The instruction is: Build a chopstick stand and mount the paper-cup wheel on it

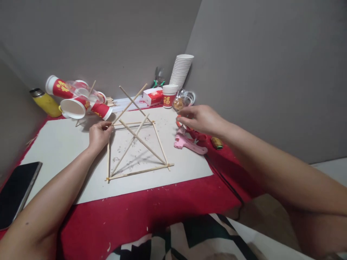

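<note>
A frame of thin wooden sticks lies on a white board, with sticks rising from its corners and crossing in pairs at front and back. My left hand is closed on a wooden stick at the frame's back left corner; its fingertips partly hide the joint. My right hand hovers to the right of the frame, thumb and fingers slightly apart, beside a small orange ring-shaped thing. I see nothing clearly held in it. Just below lies a pink glue gun, with a red-handled tool partly hidden behind it.
A cup-and-stick model stands back left by a yellow bottle. At the back are a red-and-white box, pliers, stacked paper cups and a clear tape roll. A phone lies left; a dark cord runs right.
</note>
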A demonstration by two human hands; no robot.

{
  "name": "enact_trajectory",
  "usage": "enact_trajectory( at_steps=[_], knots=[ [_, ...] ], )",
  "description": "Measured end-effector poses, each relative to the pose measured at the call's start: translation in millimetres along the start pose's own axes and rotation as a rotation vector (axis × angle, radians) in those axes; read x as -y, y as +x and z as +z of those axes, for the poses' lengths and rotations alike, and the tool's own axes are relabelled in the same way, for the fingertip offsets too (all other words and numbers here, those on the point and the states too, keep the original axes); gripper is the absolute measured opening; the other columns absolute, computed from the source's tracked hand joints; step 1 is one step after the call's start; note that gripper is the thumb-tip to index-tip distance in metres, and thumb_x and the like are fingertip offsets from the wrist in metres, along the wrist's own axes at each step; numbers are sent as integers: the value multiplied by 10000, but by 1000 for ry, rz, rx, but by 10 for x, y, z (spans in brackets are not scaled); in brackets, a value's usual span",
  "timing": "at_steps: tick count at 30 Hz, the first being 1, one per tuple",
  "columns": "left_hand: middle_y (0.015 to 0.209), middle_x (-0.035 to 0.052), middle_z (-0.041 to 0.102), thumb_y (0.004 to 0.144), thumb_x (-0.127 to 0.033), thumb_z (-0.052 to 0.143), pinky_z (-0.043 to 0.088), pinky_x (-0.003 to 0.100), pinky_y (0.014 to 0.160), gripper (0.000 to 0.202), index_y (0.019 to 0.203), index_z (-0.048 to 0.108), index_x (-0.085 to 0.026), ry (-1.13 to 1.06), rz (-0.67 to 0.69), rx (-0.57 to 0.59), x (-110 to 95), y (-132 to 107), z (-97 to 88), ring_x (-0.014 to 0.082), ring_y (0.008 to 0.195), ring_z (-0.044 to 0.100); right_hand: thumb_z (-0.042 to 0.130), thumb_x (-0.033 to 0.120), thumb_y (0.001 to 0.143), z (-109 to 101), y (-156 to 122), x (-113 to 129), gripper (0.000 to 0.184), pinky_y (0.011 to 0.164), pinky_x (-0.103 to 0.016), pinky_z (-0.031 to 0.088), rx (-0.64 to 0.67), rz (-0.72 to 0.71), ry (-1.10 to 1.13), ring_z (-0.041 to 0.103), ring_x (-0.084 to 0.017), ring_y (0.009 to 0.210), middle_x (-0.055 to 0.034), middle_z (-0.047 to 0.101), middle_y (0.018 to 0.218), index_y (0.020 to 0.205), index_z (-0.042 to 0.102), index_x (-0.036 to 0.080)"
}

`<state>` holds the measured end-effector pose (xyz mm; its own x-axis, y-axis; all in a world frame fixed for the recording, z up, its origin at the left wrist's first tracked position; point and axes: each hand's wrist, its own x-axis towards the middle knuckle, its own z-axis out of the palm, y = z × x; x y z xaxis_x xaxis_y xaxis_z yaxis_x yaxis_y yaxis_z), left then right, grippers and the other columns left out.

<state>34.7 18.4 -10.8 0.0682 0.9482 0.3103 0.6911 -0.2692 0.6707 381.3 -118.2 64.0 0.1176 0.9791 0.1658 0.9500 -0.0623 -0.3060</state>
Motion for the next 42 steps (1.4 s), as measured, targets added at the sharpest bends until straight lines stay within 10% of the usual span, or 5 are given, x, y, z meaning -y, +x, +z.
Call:
enact_trajectory(
  at_steps=[8,15,27,35,42],
  knots=[
    [885,78,781,786,-356,650,535,304,773,358,1027,820,-153,24,-5,17,9,23,-12,208,774,691,636,536,888,185,-669,-354,389,742,-353,508,205,15,-168,709,-306,1000,-100,766,1146,1145,748,266],
    [899,83,780,743,-358,662,520,292,742,393,1038,813,-146,-5,-24,23,66,51,-19,210,781,696,570,454,963,426,-760,-348,337,728,-343,512,81,-84,-148,710,-285,938,-140,763,1069,1089,746,195],
    [837,88,772,738,-368,662,504,326,753,380,999,824,-144,-13,6,-5,88,45,-3,225,744,678,657,477,891,342,-523,-807,468,765,-382,572,-270,-34,89,725,-263,834,-151,780,1088,1220,755,159],
    [813,90,762,730,-359,679,494,314,724,400,1014,823,-115,-59,3,6,122,51,17,207,708,658,584,390,924,504,-174,-1150,432,885,-403,541,-186,12,-59,711,-296,993,-174,758,1159,1236,727,127],
    [847,87,777,751,-331,677,507,318,757,354,1005,828,-136,-55,23,6,140,40,31,212,734,671,541,443,949,283,-303,-764,452,857,-458,544,-219,77,-204,677,-363,1094,-205,723,1228,1227,732,143]
  ],
)
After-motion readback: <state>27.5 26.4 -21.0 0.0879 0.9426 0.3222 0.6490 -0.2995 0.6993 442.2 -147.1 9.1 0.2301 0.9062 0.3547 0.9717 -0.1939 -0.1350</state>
